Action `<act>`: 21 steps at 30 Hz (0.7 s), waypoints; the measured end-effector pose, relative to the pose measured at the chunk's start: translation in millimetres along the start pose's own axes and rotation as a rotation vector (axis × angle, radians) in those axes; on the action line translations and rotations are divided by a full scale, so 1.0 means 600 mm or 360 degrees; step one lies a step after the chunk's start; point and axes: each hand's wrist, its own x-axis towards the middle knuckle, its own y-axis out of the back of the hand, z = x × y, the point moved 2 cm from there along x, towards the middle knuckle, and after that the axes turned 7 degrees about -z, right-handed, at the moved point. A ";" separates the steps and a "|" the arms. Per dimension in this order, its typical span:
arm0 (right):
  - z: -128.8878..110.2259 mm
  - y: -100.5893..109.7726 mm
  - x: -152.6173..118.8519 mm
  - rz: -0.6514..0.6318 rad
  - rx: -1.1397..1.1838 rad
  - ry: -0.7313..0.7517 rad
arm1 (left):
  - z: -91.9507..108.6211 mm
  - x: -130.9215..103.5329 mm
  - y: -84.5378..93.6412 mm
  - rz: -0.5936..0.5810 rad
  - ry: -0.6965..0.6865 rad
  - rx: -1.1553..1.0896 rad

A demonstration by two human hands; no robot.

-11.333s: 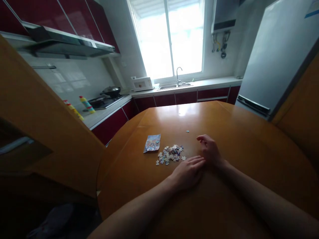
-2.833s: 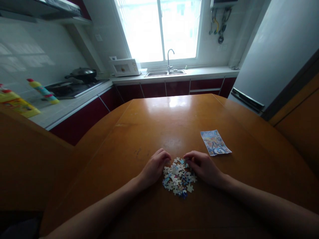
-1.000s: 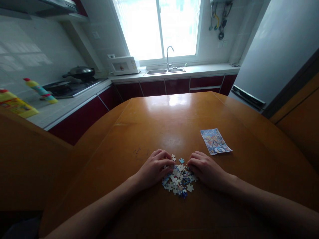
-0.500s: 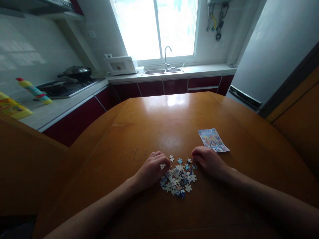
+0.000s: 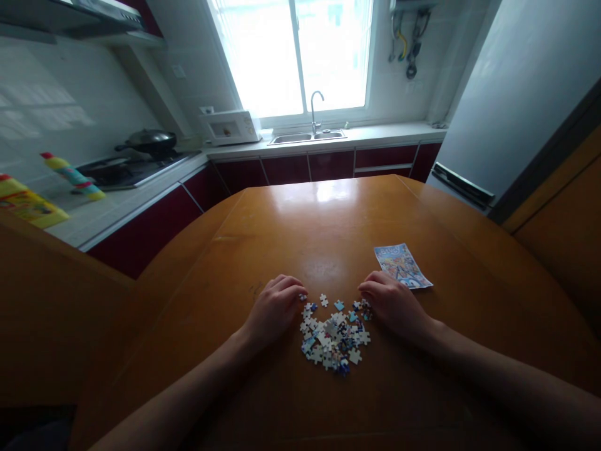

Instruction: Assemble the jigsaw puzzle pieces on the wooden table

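Note:
A loose heap of small jigsaw pieces (image 5: 334, 338), some white and some coloured, lies on the wooden table between my hands. At its upper left, my left hand (image 5: 276, 307) rests with curled fingers; a small piece (image 5: 303, 297) shows at its fingertips. My right hand (image 5: 392, 304) is bent at the upper right edge of the heap, its fingertips hidden near a few coloured pieces. Whether either hand grips a piece cannot be made out. Just beyond my right hand lies a printed picture sheet (image 5: 402, 265).
The wooden table (image 5: 300, 232) has a rounded far edge. Behind it are a counter with a sink (image 5: 307, 136), a microwave (image 5: 230, 127) and a stove with a pan (image 5: 150, 141). Yellow bottles stand at the left, a fridge (image 5: 511, 106) at the right.
My left hand has moved left and slightly away from me, uncovering pieces on the heap's left side. My right hand has shifted slightly left.

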 end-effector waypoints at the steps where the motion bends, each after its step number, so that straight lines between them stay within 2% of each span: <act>1: -0.003 -0.003 0.004 0.0010 0.0047 0.0025 | 0.002 0.001 0.001 0.0015 0.0005 -0.0005; 5: -0.030 -0.023 0.033 -0.0053 0.0147 0.0178 | 0.003 -0.001 0.005 -0.0112 -0.0041 -0.0025; 9: -0.061 -0.040 0.073 -0.0267 -0.0003 0.0367 | 0.002 -0.008 0.006 -0.0259 -0.0096 0.0047; 15: -0.070 -0.046 0.104 -0.0354 -0.0092 0.0398 | 0.004 -0.008 0.006 -0.0298 -0.0095 0.0117; 21: -0.064 -0.059 0.104 -0.0289 -0.0350 0.0570 | 0.006 -0.005 -0.002 -0.0213 -0.0038 0.0038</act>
